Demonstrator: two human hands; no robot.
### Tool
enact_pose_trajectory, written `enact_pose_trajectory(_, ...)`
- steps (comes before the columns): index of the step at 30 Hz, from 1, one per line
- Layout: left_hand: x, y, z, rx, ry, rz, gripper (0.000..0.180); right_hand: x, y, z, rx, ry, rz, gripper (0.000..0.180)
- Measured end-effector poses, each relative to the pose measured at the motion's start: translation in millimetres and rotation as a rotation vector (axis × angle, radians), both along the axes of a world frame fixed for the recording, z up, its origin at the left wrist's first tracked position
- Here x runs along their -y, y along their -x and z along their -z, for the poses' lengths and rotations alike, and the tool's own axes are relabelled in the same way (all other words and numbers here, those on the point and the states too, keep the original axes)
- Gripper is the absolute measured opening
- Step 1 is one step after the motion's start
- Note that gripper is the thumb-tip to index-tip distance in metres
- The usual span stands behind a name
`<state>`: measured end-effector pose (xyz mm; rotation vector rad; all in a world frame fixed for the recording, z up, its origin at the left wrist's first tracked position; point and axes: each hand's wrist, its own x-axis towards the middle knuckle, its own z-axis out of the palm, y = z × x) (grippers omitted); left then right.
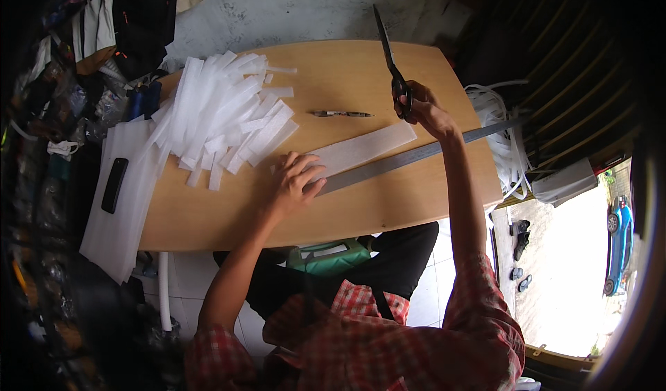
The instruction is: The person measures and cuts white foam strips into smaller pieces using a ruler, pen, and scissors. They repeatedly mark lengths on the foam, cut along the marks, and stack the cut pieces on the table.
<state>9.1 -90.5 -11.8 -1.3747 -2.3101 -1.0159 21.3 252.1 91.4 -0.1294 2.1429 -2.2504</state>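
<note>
**L hand (295,183) nearer white strip (364,147)**

L hand: fingers spread, atop strip's L end. Strip's long axis runs out & R from there twd R hand (429,115), which grips blk scissors (397,79) nr far end.

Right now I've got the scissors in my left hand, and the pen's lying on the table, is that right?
Not quite: the head view shows the scissors in your right hand; your left hand is at the left end of a white strip. The pen is indeed lying on the table.
</note>
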Motion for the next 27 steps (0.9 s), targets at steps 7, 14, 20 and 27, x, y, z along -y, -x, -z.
enact_pose_trajectory(7,-4.0,16.8,-17.1,-0.121,0.176,-0.101,0.023,43.7,-131.4,12.8,0.045,0.155,0.049,0.083)
enact_pose_trajectory(14,-59.3,36.2,-23.9,0.043,0.23,-0.04,0.044,101.2,-222.3,48.2,0.266,0.065,0.197,0.109)
enact_pose_trajectory(20,-54.9,59.2,-44.0,0.442,0.171,-0.033,0.04,108.7,-265.4,58.2,0.219,-0.099,0.233,0.078)
enact_pose_trajectory(27,-28.8,40.5,-113.0,0.684,-0.048,0.305,0.04,117.8,-260.8,54.1,0.255,-0.206,0.127,0.054)
